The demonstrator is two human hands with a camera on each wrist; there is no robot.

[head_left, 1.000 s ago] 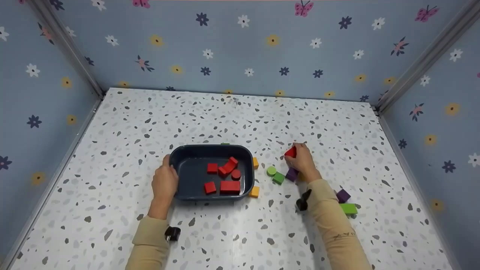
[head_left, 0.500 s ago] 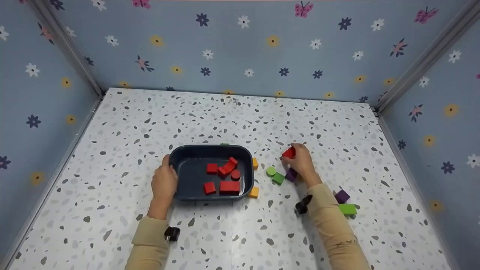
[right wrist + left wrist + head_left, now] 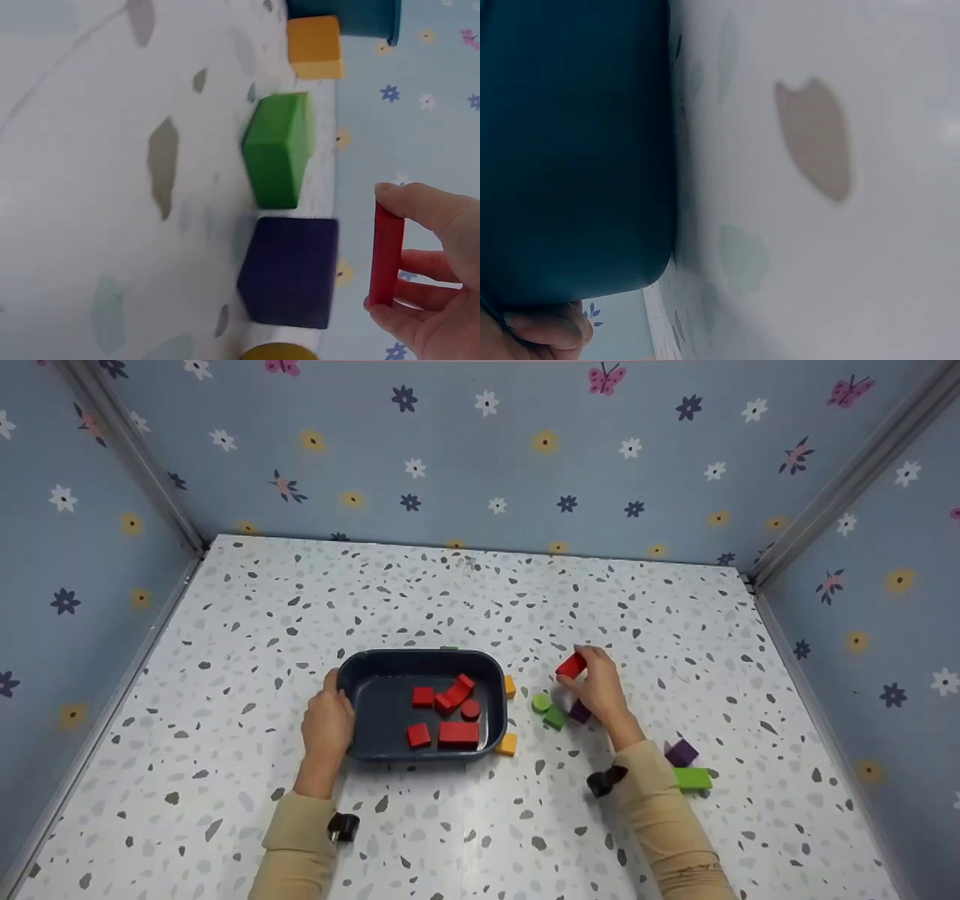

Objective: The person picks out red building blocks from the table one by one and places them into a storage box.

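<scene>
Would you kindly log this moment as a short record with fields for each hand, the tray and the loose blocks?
left hand: holds the rim of the dark blue tray
right hand: pinches a red block above the table
tray contents: six red blocks
loose blocks: green cylinder, green cube, purple cube, orange block

From my head view the light is bright and even, seemingly from above, and I see only short soft shadows under the dark tray [image 3: 420, 661] and the forearms. The picture is sharp centrally, with walls splaying outward at the edges. My left wrist view is close and blurred throughout. My right wrist view is soft, the tabletop [image 3: 90, 187] washed pale.
</scene>
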